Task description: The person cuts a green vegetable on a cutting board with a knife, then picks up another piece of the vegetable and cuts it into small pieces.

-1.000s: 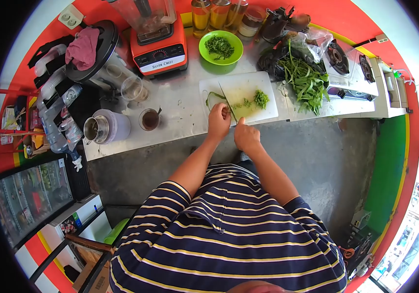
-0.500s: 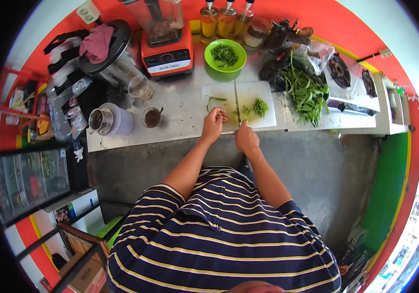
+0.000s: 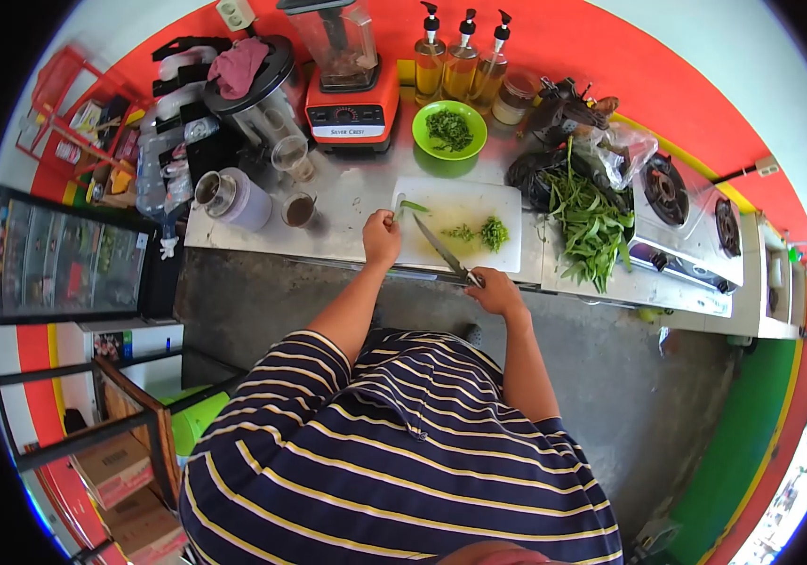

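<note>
My right hand grips the handle of a knife, whose blade points up and left over the white cutting board. My left hand is closed at the board's left edge; what it holds, if anything, is too small to make out. A green leaf piece lies at the upper left of the board. Chopped greens form a pile on the right side, with smaller bits to its left.
Behind the board stand a green bowl of chopped greens, a red blender and three pump bottles. Long leafy greens lie to the right, beside a stove. Cups and a flask stand to the left.
My right hand and the knife have moved right and down, and the blade now slants. My left hand has shifted left to the board's edge. The whole view has also shifted.
</note>
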